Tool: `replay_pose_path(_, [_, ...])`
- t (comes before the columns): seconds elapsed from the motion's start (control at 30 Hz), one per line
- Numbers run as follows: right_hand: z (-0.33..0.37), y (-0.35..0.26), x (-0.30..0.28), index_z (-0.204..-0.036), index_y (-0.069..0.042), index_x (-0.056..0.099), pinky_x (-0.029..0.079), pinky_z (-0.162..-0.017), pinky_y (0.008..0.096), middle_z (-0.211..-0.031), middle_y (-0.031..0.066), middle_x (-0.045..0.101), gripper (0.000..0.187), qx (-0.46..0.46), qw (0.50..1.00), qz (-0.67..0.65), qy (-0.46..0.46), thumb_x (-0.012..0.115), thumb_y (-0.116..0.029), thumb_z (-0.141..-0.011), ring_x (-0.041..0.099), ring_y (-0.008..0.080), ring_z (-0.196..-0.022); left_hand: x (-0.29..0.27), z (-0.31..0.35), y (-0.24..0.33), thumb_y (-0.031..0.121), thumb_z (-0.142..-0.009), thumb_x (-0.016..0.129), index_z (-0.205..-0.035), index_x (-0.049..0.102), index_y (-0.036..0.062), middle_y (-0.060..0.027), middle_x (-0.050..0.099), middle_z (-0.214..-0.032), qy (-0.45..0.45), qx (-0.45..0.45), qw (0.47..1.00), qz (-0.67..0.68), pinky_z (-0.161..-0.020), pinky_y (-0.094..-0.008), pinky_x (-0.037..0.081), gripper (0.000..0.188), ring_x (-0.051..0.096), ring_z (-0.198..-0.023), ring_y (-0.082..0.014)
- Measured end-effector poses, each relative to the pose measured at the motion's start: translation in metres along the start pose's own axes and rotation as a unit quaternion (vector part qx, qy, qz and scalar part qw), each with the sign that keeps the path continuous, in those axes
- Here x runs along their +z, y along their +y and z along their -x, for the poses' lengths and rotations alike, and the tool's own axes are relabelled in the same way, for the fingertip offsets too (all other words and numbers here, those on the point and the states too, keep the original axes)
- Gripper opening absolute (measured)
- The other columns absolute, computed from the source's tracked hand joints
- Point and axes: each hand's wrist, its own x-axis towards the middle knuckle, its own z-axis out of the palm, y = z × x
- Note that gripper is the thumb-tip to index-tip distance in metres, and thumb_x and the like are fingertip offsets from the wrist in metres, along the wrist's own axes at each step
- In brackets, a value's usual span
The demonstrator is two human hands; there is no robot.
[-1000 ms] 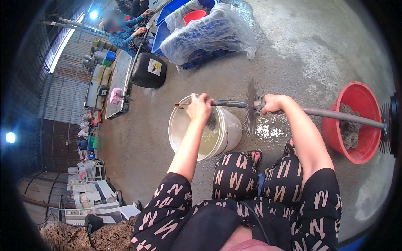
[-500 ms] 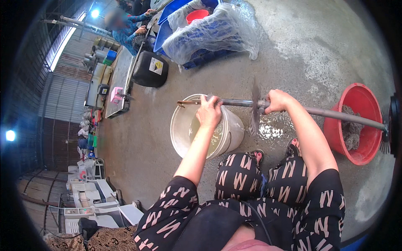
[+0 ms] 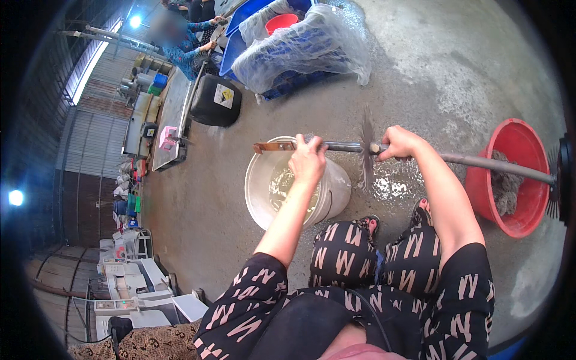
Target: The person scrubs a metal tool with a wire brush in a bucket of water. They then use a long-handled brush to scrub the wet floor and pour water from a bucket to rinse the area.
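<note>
A long grey metal shaft (image 3: 462, 160) lies level across my front, above a white bucket (image 3: 340, 186) with cloudy water in it. My left hand (image 3: 308, 160) is closed round the shaft beside its flat, rusty-brown end (image 3: 275, 146), over the bucket's mouth. A thin, spiky-edged disc (image 3: 367, 162) sits on the shaft between my hands, seen nearly edge-on. Just right of that disc, my right hand (image 3: 401, 144) grips the shaft near its collar, with some fingers hidden behind. The shaft's far right end meets a black wheel-like part with bristly edges (image 3: 561, 180).
A red tub (image 3: 480, 186) with grey, wet clumps stands under the shaft's right part. Ahead are blue crates (image 3: 300, 84) draped with netting and a black jerrycan (image 3: 216, 99). A co-worker (image 3: 180, 48) handles another rod at the upper left. The concrete floor (image 3: 204, 192) is wet.
The shaft has turned about its length, so its rusty end now shows a broader face. My left hand has shifted slightly right; my right hand stays by the disc.
</note>
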Motion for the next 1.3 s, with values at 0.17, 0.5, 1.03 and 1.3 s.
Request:
replay_pose_path(0.17, [-0.007, 0.010, 0.004, -0.076, 0.002, 0.066, 0.046, -0.044, 0.0333, -0.057, 0.0085, 0.059, 0.037, 0.002, 0.999, -0.047, -0.018, 0.079, -0.032, -0.068, 0.057, 0.0168, -0.046, -0.002, -0.014, -0.034, 0.035, -0.082, 0.066, -0.094, 0.066, 0.0212, -0.0113, 0.051, -0.109, 0.003, -0.048, 0.999, -0.015, -0.070, -0.0478, 0.051, 0.018, 0.063, -0.087, -0.0348])
replay_pose_path(0.5, [-0.009, 0.011, 0.003, -0.072, 0.003, 0.063, 0.045, -0.043, 0.0327, -0.056, 0.0081, 0.058, 0.041, 0.007, 0.999, -0.043, -0.025, 0.081, -0.035, -0.068, 0.056, 0.0162, -0.046, 0.006, -0.011, -0.020, 0.032, -0.083, 0.066, -0.093, 0.065, 0.0210, -0.0130, 0.050, -0.108, 0.038, 0.016, 0.999, -0.024, -0.068, -0.0488, 0.052, 0.016, 0.064, -0.083, -0.0371])
replay_pose_path(1.03, [0.000, 0.000, -0.002, -0.080, 0.002, 0.067, 0.048, -0.048, 0.0343, -0.059, 0.0094, 0.060, 0.038, 0.007, 0.999, -0.023, -0.020, 0.079, -0.031, -0.067, 0.059, 0.0177, -0.052, -0.021, -0.019, -0.036, 0.032, -0.082, 0.067, -0.095, 0.066, 0.0219, -0.0119, 0.050, -0.109, -0.039, 0.022, 0.999, -0.016, -0.068, -0.0468, 0.052, 0.017, 0.064, -0.085, -0.0334])
replay_pose_path(1.3, [0.001, 0.001, -0.001, -0.081, 0.001, 0.068, 0.048, -0.047, 0.0340, -0.056, 0.0096, 0.059, 0.034, 0.004, 0.999, -0.033, -0.014, 0.077, -0.029, -0.068, 0.059, 0.0179, -0.049, -0.015, -0.019, -0.035, 0.034, -0.081, 0.066, -0.093, 0.067, 0.0227, -0.0092, 0.053, -0.109, -0.043, 0.015, 0.999, -0.021, -0.070, -0.0470, 0.052, 0.017, 0.064, -0.086, -0.0332])
